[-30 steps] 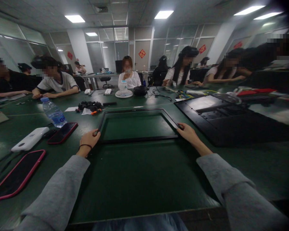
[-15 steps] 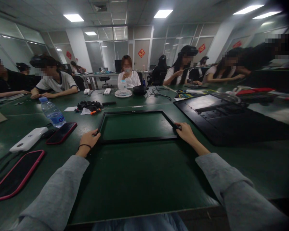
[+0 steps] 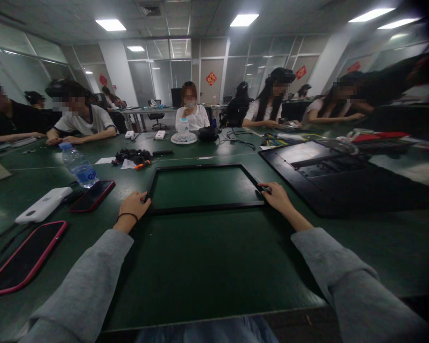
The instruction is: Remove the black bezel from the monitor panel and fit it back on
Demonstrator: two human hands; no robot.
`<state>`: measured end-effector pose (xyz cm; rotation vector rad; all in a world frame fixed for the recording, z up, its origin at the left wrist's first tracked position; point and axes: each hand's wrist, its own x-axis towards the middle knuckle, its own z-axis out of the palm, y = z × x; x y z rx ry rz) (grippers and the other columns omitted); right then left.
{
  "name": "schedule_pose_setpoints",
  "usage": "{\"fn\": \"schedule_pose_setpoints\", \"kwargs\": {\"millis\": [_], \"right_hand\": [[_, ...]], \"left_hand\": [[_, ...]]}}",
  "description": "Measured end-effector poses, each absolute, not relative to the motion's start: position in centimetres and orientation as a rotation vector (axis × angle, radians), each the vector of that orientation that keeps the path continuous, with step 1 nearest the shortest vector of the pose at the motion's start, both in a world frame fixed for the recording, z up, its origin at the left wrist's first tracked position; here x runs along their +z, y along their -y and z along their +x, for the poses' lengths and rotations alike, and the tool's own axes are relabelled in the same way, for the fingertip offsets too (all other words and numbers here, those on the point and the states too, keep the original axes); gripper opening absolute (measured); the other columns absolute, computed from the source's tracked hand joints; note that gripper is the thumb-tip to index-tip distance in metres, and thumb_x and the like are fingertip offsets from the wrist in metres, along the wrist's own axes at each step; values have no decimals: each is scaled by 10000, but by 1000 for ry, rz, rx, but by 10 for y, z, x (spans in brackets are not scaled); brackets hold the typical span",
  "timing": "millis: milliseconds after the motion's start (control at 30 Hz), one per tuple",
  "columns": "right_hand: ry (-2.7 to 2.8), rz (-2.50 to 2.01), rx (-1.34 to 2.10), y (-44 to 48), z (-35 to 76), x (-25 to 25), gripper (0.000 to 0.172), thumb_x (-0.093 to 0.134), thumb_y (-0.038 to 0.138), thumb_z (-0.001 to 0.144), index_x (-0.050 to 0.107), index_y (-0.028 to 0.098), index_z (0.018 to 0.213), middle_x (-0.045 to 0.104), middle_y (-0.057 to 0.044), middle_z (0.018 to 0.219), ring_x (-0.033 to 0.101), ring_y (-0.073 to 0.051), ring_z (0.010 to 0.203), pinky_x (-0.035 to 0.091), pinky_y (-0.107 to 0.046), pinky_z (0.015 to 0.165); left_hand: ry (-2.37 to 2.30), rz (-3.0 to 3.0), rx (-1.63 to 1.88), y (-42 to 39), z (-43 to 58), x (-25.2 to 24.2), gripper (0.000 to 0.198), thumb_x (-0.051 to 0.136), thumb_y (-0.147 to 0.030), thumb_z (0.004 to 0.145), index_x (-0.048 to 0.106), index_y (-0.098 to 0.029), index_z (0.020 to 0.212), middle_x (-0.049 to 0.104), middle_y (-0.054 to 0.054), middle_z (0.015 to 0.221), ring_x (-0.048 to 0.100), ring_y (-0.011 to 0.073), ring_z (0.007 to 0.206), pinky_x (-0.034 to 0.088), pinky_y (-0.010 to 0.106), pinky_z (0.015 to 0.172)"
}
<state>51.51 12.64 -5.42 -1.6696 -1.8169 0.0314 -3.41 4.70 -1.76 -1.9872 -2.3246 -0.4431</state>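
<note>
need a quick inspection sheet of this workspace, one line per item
surface: green table, a seam running across its far part
job's things: black rectangular frame, open in the middle; whether it fully rests on the table cannot be told
clutter: bottle, two phones and a white device at left; large black panel at right; small white fan beyond the frame
hands: left hand and right hand grip the frame's opposite short sides with their fingers
cables: dark cable by the white device; black cables near the fan
surroundings: people seated around, ceiling lights on
</note>
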Motion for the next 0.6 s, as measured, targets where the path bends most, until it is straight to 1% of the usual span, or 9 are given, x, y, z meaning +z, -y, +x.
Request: {"fn": "schedule_pose_setpoints", "kwargs": {"millis": [67,167,267,333,400,467,600], "right_hand": [[1823,-1661,28,-127,515,-54,376,562,165,764,748,132,1090,662,-128,970,616,-231,817,490,-397,861],[1821,-1666,26,-127,515,-55,374,557,174,763,749,133,1082,659,-128,962,617,-239,833,486,-398,869],[1811,-1685,20,-127,515,-55,378,550,186,768,747,141,1087,656,-125,972,618,-240,842,482,-398,878],[1808,-1694,16,-127,515,-55,387,546,194,772,744,140,1100,654,-129,986,615,-240,842,481,-401,881],[1814,-1689,17,-127,515,-55,393,539,194,776,740,137,1108,652,-134,993,611,-240,839,482,-406,884],[1796,-1688,18,-127,516,-56,395,531,175,771,738,142,1106,653,-132,989,608,-236,833,484,-411,890],[1700,-1701,48,-127,517,-56,403,526,152,755,723,151,1107,657,-118,998,604,-218,822,491,-408,898]], "left_hand": [[2323,-1995,-472,-48,-35,-20,464,508,-442,874,708,-209,1222,686,103,1113,660,288,1009,515,385,850],[2290,-1992,-563,-51,-40,-28,453,522,-439,873,699,-207,1219,659,115,1165,655,291,1017,525,404,871],[2151,-2007,-700,-57,-44,-34,456,504,-411,894,685,-166,1233,637,148,1179,627,299,1084,503,429,955],[2032,-2066,-815,-59,-44,-36,452,502,-418,905,684,-155,1226,644,147,1155,606,293,1126,468,443,1019],[1934,-2192,-915,-58,-39,-34,448,520,-473,907,693,-181,1199,659,123,1146,602,276,1134,448,452,1047],[1880,-2342,-957,-53,-29,-31,466,539,-551,894,694,-226,1189,666,96,1183,594,262,1151,442,464,1051],[1889,-2548,-837,-37,-5,-22,548,612,-649,821,669,-305,1244,621,68,1333,525,282,1256,416,503,1057]]}}
